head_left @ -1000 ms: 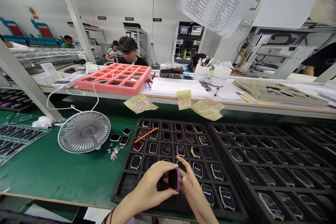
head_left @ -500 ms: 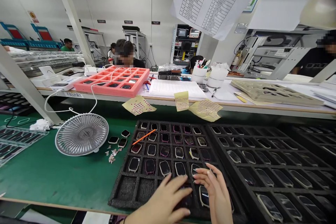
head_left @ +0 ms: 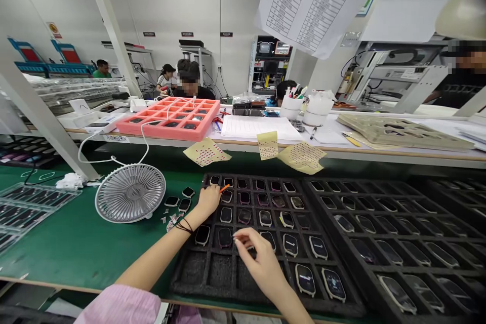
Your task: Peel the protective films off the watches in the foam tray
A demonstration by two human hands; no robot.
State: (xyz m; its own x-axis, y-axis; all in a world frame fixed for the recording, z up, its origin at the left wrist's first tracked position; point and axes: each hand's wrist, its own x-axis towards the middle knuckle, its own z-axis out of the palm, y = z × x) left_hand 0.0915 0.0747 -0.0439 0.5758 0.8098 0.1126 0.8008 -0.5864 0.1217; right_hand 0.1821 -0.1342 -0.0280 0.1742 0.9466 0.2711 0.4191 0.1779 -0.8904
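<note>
My left hand reaches over the far left part of a black foam tray. Its bent fingers close around the lower end of a thin orange stick, whose tip sticks out to the right. My right hand hovers above the tray's near middle, fingers curved, with a gap inside the curve between thumb and fingers. I see nothing held in it. Below its fingertips lie a dark purple watch case and a partly covered one. Rectangular watch cases fill most slots, among them a pale-framed one at near right.
A grey fan stands on the green bench left of the tray, with loose watch cases and small scraps beside it. A second black tray adjoins on the right. A pink foam tray rests on the shelf above. Co-workers sit beyond.
My left hand has moved up and left from the near slots onto the orange stick. My right hand has shifted left, uncovering watch cases at near right. The view has moved slightly.
</note>
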